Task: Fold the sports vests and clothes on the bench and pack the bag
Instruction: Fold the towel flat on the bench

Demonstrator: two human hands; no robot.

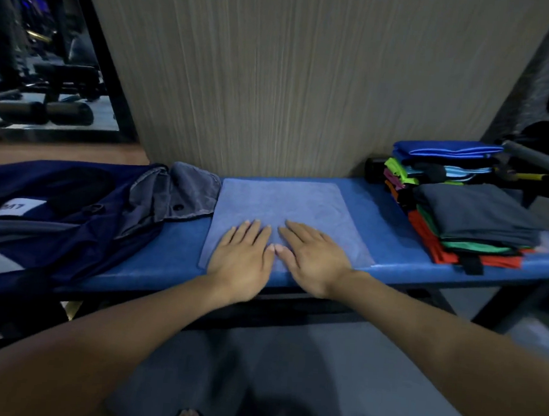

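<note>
Bench [389, 268]: blue padded top, running left to right against a striped wall panel [292, 79].

Centre of bench: a light blue cloth [286, 205], laid flat in a folded rectangle, its near edge close to the bench's near edge.

My left hand [242, 254] lies palm down on the cloth's near left part, fingers straight and slightly spread. My right hand [312, 252] lies palm down just beside it on the near middle of the cloth, fingers straight. Thumbs almost meet between the two. Neither hand grips anything; both lie flat on the cloth.

Left end of bench: dark navy bag [55, 212], lying open, with a white label; the print on it is too blurred to read. A grey garment [183, 191] lies crumpled at the bag's right edge, touching the cloth's far left corner.

Right end: stack [479, 228] of folded clothes, dark grey piece on top, green and red layers beneath. Behind it, a second pile [442, 161], bright blue on top, with lime, pink and orange edges showing at its left side.

Far left: a mirror [49, 62] showing dim gym gear.

Below the bench: grey floor, toes of my sandals at the lower frame edge.
</note>
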